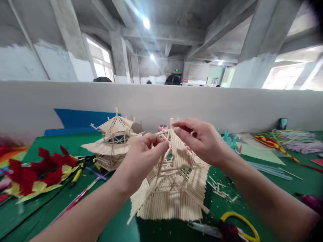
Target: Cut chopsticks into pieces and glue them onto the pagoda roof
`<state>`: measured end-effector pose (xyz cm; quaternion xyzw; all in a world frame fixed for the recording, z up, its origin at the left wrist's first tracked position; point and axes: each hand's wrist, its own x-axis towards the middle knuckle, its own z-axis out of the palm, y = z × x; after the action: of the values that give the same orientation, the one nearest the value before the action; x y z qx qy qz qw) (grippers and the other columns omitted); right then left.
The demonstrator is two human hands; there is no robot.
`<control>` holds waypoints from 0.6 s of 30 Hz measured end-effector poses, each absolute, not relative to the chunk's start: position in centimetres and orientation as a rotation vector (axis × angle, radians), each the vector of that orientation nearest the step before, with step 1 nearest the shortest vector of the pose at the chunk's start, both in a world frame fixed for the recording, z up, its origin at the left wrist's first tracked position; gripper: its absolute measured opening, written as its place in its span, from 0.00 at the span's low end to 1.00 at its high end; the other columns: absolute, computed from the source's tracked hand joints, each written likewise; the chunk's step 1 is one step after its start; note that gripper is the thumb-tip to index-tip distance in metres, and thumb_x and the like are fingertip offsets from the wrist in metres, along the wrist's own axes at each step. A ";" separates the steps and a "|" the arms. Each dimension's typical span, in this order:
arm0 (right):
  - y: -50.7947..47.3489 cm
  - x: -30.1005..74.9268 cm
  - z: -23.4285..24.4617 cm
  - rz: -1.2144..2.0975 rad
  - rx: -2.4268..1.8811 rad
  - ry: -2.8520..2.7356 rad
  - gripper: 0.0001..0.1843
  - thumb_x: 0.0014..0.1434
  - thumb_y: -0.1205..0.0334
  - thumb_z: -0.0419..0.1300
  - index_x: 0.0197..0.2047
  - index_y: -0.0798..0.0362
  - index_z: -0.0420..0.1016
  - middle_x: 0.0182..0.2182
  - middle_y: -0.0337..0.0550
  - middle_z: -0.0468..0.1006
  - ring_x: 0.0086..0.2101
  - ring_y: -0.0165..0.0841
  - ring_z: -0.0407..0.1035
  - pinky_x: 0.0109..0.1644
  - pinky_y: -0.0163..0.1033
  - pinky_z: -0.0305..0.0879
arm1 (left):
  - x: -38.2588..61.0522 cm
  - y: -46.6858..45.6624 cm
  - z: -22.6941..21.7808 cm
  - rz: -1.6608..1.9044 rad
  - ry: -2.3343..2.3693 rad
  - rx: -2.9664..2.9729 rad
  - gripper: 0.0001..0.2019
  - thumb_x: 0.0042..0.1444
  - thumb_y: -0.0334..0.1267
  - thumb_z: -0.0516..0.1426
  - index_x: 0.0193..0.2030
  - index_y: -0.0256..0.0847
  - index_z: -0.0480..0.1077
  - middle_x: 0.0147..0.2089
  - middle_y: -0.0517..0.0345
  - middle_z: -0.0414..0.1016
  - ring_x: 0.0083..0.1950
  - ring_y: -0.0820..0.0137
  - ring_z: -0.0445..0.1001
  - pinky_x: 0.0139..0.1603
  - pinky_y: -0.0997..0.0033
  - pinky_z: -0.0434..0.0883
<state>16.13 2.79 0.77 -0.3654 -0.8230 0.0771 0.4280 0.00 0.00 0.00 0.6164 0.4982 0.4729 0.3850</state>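
A pagoda model [171,205] built of thin wooden sticks stands before me, with a wide lower roof and a partly covered upper roof. My left hand [143,156] is closed at the left of the upper roof, thumb and fingers pinched on a thin wooden stick [160,164]. Near the peak, by the upright post [172,121], the fingertips of my right hand [200,139] press together over the top of a slatted roof panel [180,151]. Whatever lies between those fingertips is too small to make out.
Behind on the left stands a second stick pagoda [114,141]. Yellow-handled scissors [239,223] lie at the front right, below cut stick pieces [220,190]. Red paper flowers [45,171] and a yellow cutter [77,174] are left. A white partition [156,101] rises behind the green table.
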 end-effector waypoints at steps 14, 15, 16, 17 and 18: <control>7.5 14.9 0.7 0.610 -0.926 -2.086 0.13 0.55 0.56 0.52 0.25 0.54 0.70 0.18 0.33 0.65 0.19 0.23 0.55 0.24 0.32 0.54 | -2.7 -1.3 -4.5 1.457 1.149 2.657 0.20 0.51 0.37 0.57 0.51 0.35 0.63 0.38 0.53 0.71 0.39 0.67 0.67 0.39 0.65 0.65; 7.6 14.8 0.7 0.606 -0.926 -2.092 0.13 0.55 0.56 0.52 0.25 0.54 0.71 0.19 0.34 0.65 0.20 0.24 0.55 0.25 0.32 0.55 | -2.9 -1.4 -5.2 1.486 1.086 2.807 0.22 0.49 0.35 0.59 0.52 0.34 0.62 0.39 0.52 0.71 0.40 0.66 0.67 0.40 0.65 0.65; 7.6 14.7 0.6 0.600 -0.924 -2.099 0.12 0.55 0.57 0.53 0.26 0.54 0.72 0.20 0.35 0.67 0.21 0.24 0.57 0.26 0.33 0.55 | -3.0 -1.4 -5.7 1.525 1.066 2.905 0.22 0.49 0.32 0.59 0.51 0.33 0.63 0.39 0.52 0.72 0.40 0.66 0.67 0.40 0.64 0.64; 7.6 14.6 0.6 0.594 -0.923 -2.105 0.12 0.55 0.57 0.53 0.27 0.54 0.73 0.21 0.36 0.68 0.22 0.25 0.58 0.27 0.33 0.56 | -3.1 -1.3 -6.2 1.561 1.041 2.993 0.20 0.48 0.29 0.60 0.50 0.33 0.65 0.38 0.52 0.73 0.41 0.66 0.67 0.41 0.63 0.63; 7.6 14.5 0.5 0.588 -0.921 -2.111 0.12 0.55 0.57 0.53 0.28 0.54 0.73 0.22 0.37 0.70 0.23 0.26 0.60 0.28 0.34 0.57 | -3.2 -1.1 -6.6 1.594 1.022 3.059 0.18 0.48 0.27 0.59 0.48 0.33 0.66 0.38 0.52 0.74 0.41 0.66 0.67 0.42 0.63 0.63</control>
<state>14.47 7.56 0.54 -0.3595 -0.8240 0.2296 0.3728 -3.16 -1.15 -6.65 0.8283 0.2768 0.4315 -0.2261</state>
